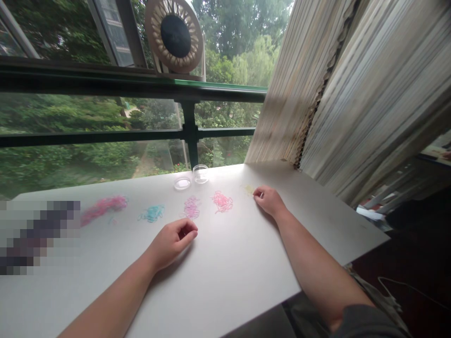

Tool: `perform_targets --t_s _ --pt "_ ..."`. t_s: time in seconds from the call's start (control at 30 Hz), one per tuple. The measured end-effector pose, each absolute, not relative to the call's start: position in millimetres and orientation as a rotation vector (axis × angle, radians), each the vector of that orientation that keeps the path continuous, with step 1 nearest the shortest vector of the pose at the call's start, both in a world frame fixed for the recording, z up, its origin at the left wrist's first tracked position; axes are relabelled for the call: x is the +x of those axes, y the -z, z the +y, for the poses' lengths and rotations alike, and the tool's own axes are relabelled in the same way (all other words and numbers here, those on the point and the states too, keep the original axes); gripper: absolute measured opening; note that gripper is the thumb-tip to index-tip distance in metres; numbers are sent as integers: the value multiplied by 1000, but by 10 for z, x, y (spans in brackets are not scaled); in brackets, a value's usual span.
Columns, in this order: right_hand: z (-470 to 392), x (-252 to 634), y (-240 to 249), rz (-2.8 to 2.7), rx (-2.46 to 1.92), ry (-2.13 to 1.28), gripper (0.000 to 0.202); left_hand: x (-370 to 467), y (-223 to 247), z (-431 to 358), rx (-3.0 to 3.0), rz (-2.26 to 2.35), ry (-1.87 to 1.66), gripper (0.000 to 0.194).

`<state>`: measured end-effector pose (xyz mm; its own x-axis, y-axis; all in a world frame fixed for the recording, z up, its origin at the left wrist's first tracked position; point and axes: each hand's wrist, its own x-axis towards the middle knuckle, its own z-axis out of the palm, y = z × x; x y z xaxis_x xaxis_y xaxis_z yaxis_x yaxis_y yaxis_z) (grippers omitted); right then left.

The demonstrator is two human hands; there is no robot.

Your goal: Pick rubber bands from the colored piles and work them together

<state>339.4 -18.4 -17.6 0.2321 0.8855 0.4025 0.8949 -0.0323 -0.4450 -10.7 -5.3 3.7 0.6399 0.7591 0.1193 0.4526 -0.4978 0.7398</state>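
Small loops like rubber bands lie in loose piles across the white table (225, 263). My right hand (269, 199) is at the edge of the pale yellow pile (248, 189), thumb and fingertips pinched together; whatever is between them is too small to make out. Lower down, my left hand (172, 241) rests on the tabletop with curled fingers, thumb close to the index finger, and no loop shows in it. Just beyond it lies the lilac pile (191, 207). Between the hands is a coral-pink pile (222, 201), and to the left a teal pile (153, 213).
A longer mixed pink heap (105, 209) lies farther left. Near the back edge are a clear round container (200, 174) and a clear lid (182, 183). A fan (175, 36) stands above the green railing (218, 92); a striped curtain (299, 80) hangs at the right.
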Motion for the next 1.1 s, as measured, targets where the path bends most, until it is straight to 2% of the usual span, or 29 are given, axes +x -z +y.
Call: perform_targets --t_s 0.4,0.53,0.6,0.9,1.1 --pt "-198 3362 141 -1421 -1858 25 18 -112 -30 -38 2182 953 -539 21" --pt "-216 3280 131 -1447 -1803 -36 33 -96 -37 -53 2184 960 -529 20" --pt "-223 3192 132 -1519 -1738 -115 38 -92 -40 -63 2190 962 -511 19" --pt "-455 2280 21 -2166 -1353 -530 33 -156 -100 -124 2286 953 -327 19" --pt "-583 1779 -91 -2560 -1294 -591 22 -529 -234 40 2257 1142 -189 23"
